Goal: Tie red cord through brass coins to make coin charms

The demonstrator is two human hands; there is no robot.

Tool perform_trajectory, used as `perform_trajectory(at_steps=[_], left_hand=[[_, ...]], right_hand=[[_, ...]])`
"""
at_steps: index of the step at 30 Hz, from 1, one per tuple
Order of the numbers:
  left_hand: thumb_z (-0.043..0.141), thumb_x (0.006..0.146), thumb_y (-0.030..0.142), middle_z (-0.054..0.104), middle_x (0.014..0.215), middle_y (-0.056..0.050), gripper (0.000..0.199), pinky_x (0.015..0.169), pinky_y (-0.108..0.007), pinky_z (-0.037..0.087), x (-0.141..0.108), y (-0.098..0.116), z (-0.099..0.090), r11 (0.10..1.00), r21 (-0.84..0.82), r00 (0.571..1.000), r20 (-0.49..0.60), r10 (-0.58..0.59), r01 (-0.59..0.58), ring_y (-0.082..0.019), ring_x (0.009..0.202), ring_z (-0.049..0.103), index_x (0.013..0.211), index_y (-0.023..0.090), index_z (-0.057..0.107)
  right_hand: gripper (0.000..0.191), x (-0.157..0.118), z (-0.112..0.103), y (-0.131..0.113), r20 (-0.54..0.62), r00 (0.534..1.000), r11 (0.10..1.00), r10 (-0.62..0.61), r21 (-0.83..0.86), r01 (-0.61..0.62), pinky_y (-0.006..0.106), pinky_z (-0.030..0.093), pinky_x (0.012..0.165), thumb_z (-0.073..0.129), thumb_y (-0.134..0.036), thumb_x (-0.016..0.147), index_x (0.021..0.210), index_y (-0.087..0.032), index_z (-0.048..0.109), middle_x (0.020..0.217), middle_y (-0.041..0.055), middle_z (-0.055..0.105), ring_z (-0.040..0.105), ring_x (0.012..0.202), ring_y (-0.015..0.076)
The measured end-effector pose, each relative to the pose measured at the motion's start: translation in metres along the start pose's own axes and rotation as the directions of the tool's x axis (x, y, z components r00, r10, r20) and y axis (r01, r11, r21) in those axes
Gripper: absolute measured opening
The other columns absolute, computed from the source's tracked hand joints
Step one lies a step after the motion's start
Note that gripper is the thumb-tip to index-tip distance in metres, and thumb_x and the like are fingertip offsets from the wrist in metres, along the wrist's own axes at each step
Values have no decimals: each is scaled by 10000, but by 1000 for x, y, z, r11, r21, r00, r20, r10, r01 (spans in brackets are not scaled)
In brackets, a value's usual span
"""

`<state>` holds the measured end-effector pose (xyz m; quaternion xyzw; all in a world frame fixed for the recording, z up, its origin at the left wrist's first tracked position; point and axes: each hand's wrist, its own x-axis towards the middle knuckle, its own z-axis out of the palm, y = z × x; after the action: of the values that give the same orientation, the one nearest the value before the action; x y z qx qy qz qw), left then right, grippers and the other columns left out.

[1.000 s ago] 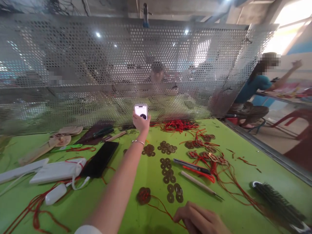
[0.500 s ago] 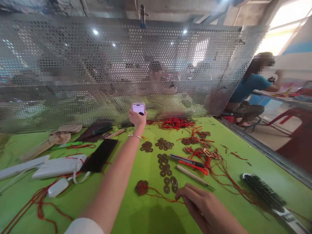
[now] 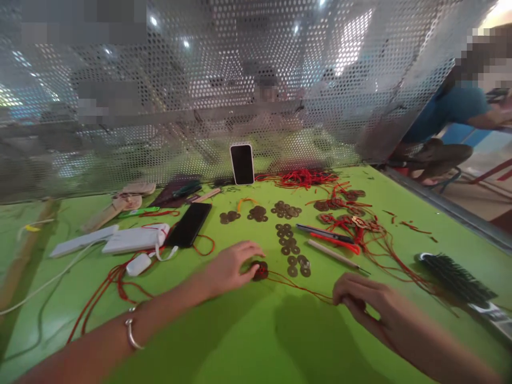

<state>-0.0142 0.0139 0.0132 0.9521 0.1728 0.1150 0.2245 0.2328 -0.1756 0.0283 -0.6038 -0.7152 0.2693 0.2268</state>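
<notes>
My left hand (image 3: 234, 265) reaches over the table with thumb and fingers apart. Its thumb is at the edge of a small bunch of old-looking coins (image 3: 261, 270) tied with red cord; whether it touches them I cannot tell. From that bunch a thin red cord (image 3: 298, 287) runs right to my right hand (image 3: 364, 298), whose fingertips are pinched on the cord's end. Loose round coins with holes (image 3: 288, 245) lie flat in groups beyond my hands. A white-edged phone (image 3: 242, 164) with a dark screen leans upright against the perforated metal panel.
A box cutter (image 3: 324, 233) and a pale-handled awl (image 3: 334, 256) lie right of the coins. Farther right are coins knotted with red cords (image 3: 360, 223) and a bristle brush (image 3: 456, 277). At left lie a black phone (image 3: 190, 225) and a white power bank (image 3: 134, 240). A person in blue (image 3: 460, 104) sits beyond.
My left hand has let go of the white-edged phone, which now stands against the panel, and has come back to the coin bunch. My right hand still pinches the cord. The view has tilted down.
</notes>
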Motion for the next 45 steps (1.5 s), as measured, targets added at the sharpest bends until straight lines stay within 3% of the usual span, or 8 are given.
perform_trajectory(at_steps=[11,14,19,24,28,33,39,45], left_hand=[[529,869,148,628,1034,-35,271,859,-321,443,-32,-4,12,996,-93,997,75,25,-18,-168,959,552,1119,235,590],[530,871,157,629,1040,-33,256,875,-313,434,-43,-5,10,994,-109,997,71,19,-11,-163,965,551,1107,232,596],[524,879,191,638,1028,-38,220,865,-321,433,-51,-5,13,995,-95,998,39,40,-36,-169,950,556,1076,226,617],[553,870,218,649,977,-26,178,824,-301,443,-48,-5,19,991,-132,1000,-5,6,-6,-164,917,556,1029,223,633],[573,858,209,656,942,-13,148,842,-300,433,-46,-5,20,990,-139,999,-33,-10,5,-161,908,554,990,205,638],[549,877,225,660,966,-7,163,855,-320,418,-45,-4,18,991,-128,1000,-4,28,-28,-160,907,560,1015,209,634],[540,883,221,656,968,-18,172,845,-311,415,-48,-4,20,996,-64,998,-27,59,-61,-154,904,559,1022,198,639],[491,905,212,647,960,-36,181,791,-323,436,-52,-1,20,989,61,990,-20,139,-138,-169,892,561,1001,180,641]], right_hand=[[158,-35,7,34,-94,995,980,-35,-199,15,289,543,701,472,-222,883,902,-223,629,893,67,657,643,801,180],[198,-42,-3,46,-104,985,942,-134,-323,94,300,550,707,465,-182,859,934,-239,639,917,61,670,651,823,189],[219,-8,2,-8,-257,921,827,-292,-552,108,428,509,764,422,-185,864,936,-191,628,955,91,666,632,865,255],[161,57,63,-72,-57,975,859,-215,-486,161,351,516,688,548,-218,842,971,-156,621,860,66,643,607,758,203],[129,78,94,-66,42,977,779,-210,-596,194,308,496,618,559,-129,823,944,-136,604,829,52,616,586,716,189],[142,66,95,-43,69,979,710,-194,-678,189,287,462,559,549,-68,803,923,-136,581,790,39,580,567,663,172],[129,62,96,-28,-14,992,736,-124,-672,82,272,449,547,489,-65,835,880,-150,575,758,30,575,579,648,155],[80,69,89,-43,-62,994,790,-88,-613,32,338,489,629,533,-123,813,878,-140,577,810,52,573,562,746,204]])
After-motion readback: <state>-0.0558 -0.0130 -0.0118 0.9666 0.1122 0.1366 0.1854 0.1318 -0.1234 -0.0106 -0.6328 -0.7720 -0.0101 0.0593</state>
